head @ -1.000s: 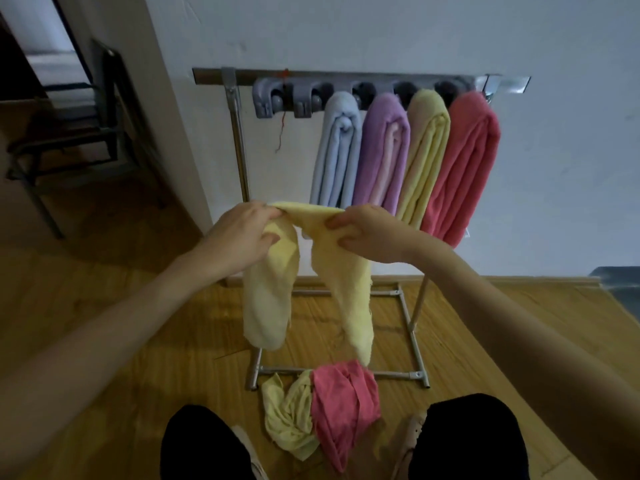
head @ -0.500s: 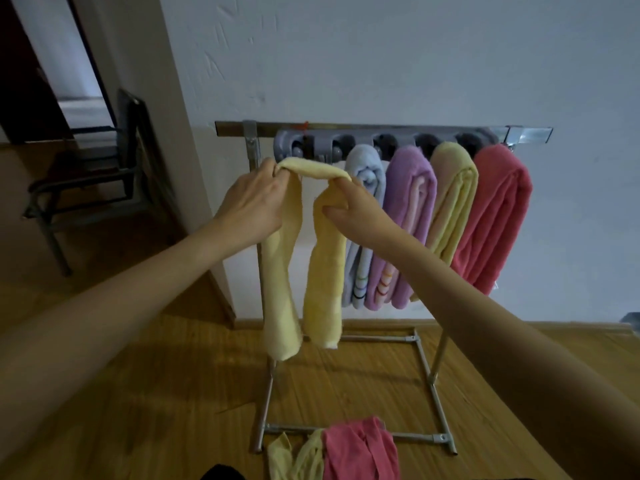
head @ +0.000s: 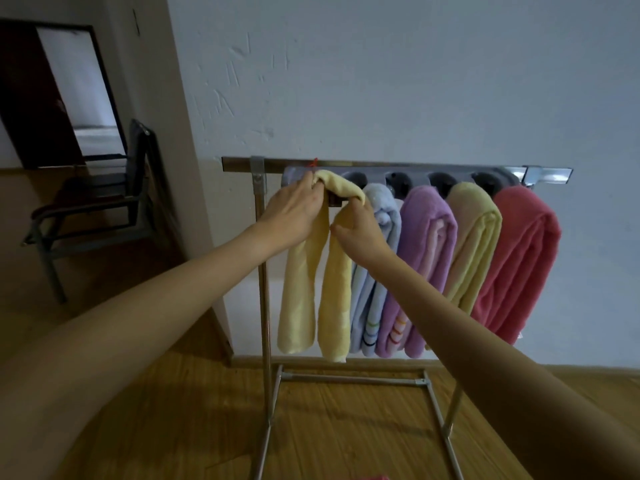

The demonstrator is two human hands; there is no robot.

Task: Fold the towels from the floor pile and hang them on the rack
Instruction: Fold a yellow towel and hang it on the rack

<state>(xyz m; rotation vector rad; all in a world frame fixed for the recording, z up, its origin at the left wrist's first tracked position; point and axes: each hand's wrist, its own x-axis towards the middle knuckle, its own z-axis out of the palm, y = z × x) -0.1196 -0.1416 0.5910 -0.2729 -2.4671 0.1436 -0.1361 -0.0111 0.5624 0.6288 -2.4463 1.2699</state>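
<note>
You look forward and down at a metal towel rack (head: 262, 271) standing on a wooden floor (head: 346, 427) against a pale wall (head: 415, 81). Your two bare arms reach out toward its top rail. Your left hand (head: 294, 211) grips the top of a pale yellow towel (head: 334, 289) at the fold, fingers curled over the cloth right beside the grey holder bar (head: 401, 176) with its row of round dark sockets. Your right hand (head: 360, 233) pinches the same towel just below the fold on its right side, thumb toward you. The towel is draped in a narrow arch between your hands, its top level with the holder bar at the left-most slots, and its two tails hang straight down side by side, the right one slightly lower; whether the fold already sits on a peg is hard to tell, since your fingers cover that spot. To its right four folded towels hang in a row, touching each other: a light blue striped towel (head: 377, 289), a purple towel (head: 420, 265), a darker yellow towel (head: 472, 244) and a coral red towel (head: 517, 265). At the bottom edge of the view a sliver of pink cloth (head: 375, 477) shows on the floor. To the left, beyond a beige wall corner, a dark folding chair (head: 97, 206) stands near an open doorway (head: 79, 91).
</note>
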